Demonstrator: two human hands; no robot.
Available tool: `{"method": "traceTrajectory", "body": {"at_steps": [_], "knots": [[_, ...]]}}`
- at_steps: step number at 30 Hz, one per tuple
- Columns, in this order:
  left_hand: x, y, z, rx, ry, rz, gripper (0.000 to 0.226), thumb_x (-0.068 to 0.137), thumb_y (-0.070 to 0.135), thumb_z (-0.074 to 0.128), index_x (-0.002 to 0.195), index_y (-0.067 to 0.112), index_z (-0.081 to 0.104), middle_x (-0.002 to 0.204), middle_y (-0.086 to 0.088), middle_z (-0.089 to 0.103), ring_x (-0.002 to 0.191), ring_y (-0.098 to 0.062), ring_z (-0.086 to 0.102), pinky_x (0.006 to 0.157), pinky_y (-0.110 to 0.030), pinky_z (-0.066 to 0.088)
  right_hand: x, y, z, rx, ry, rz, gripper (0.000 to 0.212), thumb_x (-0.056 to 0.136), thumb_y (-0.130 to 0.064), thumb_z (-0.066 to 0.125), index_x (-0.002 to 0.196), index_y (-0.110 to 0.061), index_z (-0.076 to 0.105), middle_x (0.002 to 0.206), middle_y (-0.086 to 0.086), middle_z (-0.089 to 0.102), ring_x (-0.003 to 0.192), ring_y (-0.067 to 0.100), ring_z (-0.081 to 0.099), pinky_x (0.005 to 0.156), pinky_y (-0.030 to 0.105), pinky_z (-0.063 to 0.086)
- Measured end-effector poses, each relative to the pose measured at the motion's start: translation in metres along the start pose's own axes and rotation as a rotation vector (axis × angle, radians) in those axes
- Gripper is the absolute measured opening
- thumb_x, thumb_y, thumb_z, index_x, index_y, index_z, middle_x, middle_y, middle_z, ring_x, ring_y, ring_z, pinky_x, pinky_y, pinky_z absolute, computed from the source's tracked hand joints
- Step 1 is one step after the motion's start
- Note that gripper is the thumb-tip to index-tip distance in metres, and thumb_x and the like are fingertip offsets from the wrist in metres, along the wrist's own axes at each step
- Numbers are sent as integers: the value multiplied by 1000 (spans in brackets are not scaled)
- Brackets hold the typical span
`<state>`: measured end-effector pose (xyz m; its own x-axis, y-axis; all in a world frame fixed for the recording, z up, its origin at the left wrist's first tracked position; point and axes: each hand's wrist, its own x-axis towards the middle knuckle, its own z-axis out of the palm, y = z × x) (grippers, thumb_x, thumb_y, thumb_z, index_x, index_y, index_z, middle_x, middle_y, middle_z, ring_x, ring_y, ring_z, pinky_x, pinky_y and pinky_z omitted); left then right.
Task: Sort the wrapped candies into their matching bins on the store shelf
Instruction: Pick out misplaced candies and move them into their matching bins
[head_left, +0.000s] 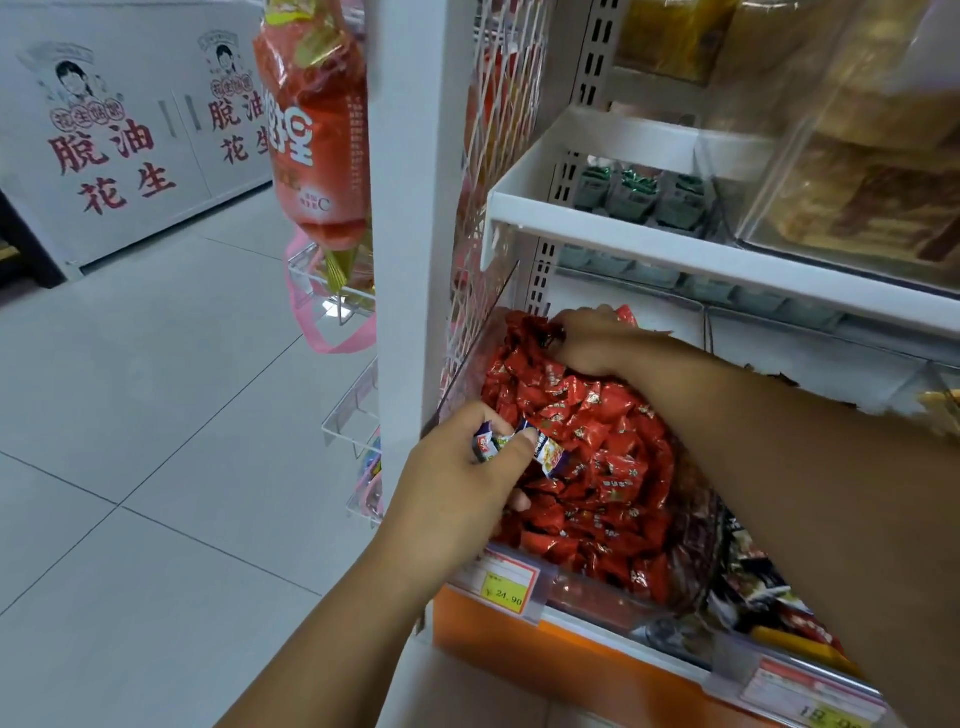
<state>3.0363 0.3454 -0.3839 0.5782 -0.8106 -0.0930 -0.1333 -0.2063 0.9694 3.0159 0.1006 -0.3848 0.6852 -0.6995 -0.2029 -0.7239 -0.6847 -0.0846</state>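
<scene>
You were standing in a shop, at a white metal shelf (649, 249) that carried a clear bin (608, 605) full of red wrapped candies (587, 447). A yellow price label (506, 587) sat on the shelf edge, a snack bag (317, 135) hung beside, and the floor (156, 415) was of pale tiles.

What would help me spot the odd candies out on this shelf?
Find the clear plastic bin heaped with red foil-wrapped candies, above the yellow price tag. At its front-left corner the left hand pinches purple-and-white wrapped candies, unlike the red around them.
</scene>
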Motion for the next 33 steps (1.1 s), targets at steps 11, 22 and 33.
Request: {"method": "traceTrajectory", "body": {"at_steps": [11, 22, 33], "knots": [[-7, 9, -1, -165, 14, -106, 25, 92, 31, 61, 91, 7, 56, 78, 1, 73, 43, -11, 58, 45, -11, 41, -69, 8, -19, 390, 96, -110, 40, 80, -24, 72, 119, -25, 62, 104, -5, 56, 96, 15, 55, 74, 26, 41], [2, 19, 19, -458, 68, -174, 8, 91, 14, 62, 98, 15, 61, 85, -8, 59, 48, -4, 60, 60, -23, 53, -164, 7, -13, 995, 164, -181, 40, 78, 1, 74, 107, -25, 65, 106, 4, 66, 85, 18, 70, 82, 32, 58], [1, 25, 28, -511, -113, -225, 16, 92, 22, 63, 106, 21, 69, 89, -2, 72, 72, -10, 68, 46, -17, 42, -182, 8, -11, 1229, 165, -182, 38, 83, 9, 66, 109, -18, 63, 111, 7, 61, 80, 20, 71, 75, 31, 59]]}}
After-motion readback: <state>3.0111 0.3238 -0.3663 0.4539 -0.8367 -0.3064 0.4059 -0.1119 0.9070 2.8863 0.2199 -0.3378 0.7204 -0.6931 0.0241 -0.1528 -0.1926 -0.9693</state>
